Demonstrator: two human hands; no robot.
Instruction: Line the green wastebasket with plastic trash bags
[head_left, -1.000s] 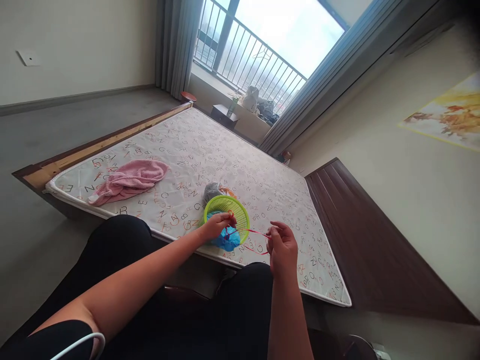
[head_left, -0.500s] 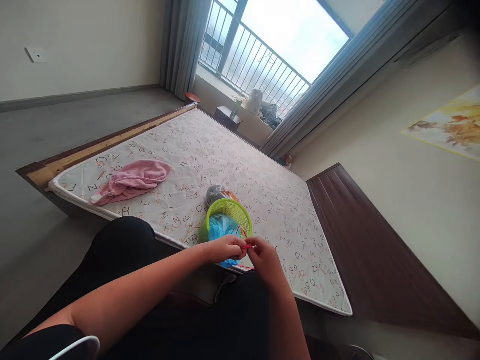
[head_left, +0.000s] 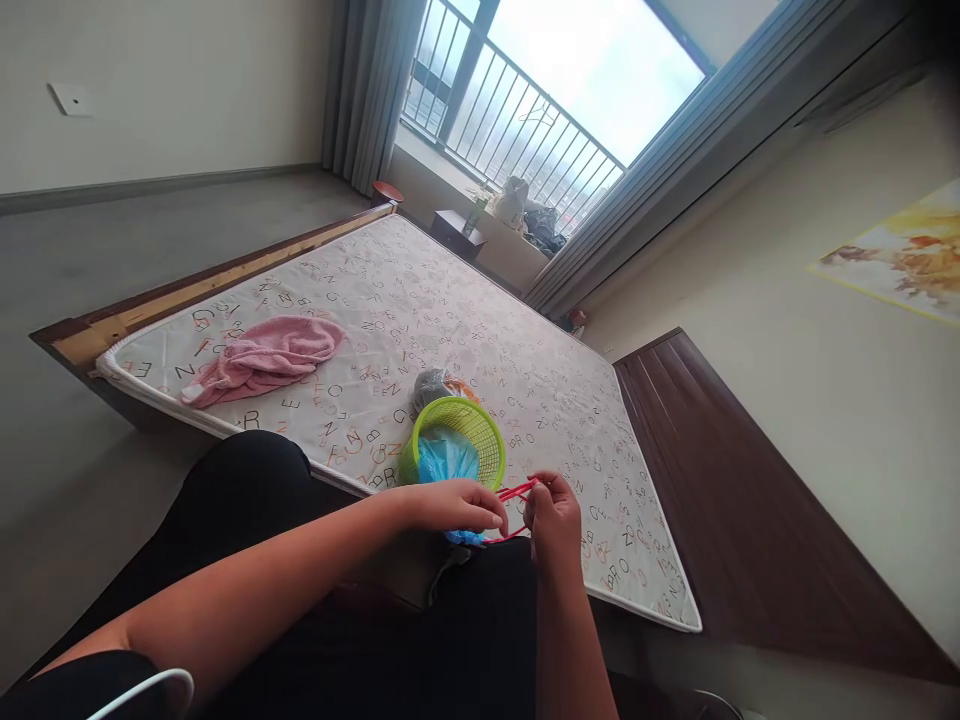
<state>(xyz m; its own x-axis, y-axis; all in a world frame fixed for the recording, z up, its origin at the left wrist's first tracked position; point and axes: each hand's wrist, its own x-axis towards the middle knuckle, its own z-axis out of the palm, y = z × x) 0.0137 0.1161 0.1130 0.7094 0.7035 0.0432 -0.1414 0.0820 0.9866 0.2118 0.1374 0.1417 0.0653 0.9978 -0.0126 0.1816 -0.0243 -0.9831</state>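
Observation:
A thin red string [head_left: 514,491] stretches between my two hands at the near edge of the mattress [head_left: 420,310]. My left hand [head_left: 457,505] pinches one end of it, fingers closed. My right hand [head_left: 553,516] is closed on the other end, a little to the right. Just behind my hands stands a lime green plastic basket [head_left: 459,436] with a blue plastic bag [head_left: 444,460] in it. A grey and orange bundle [head_left: 436,385] lies right behind the basket.
A pink towel [head_left: 262,358] lies crumpled on the mattress at the left. The dark wooden headboard [head_left: 720,500] runs along the right side. My legs in black fill the foreground. A barred window and a cluttered ledge are at the far end.
My hands came together in front of the basket, then drew apart a little. The red string is now pulled out between them, closer to me than a second ago.

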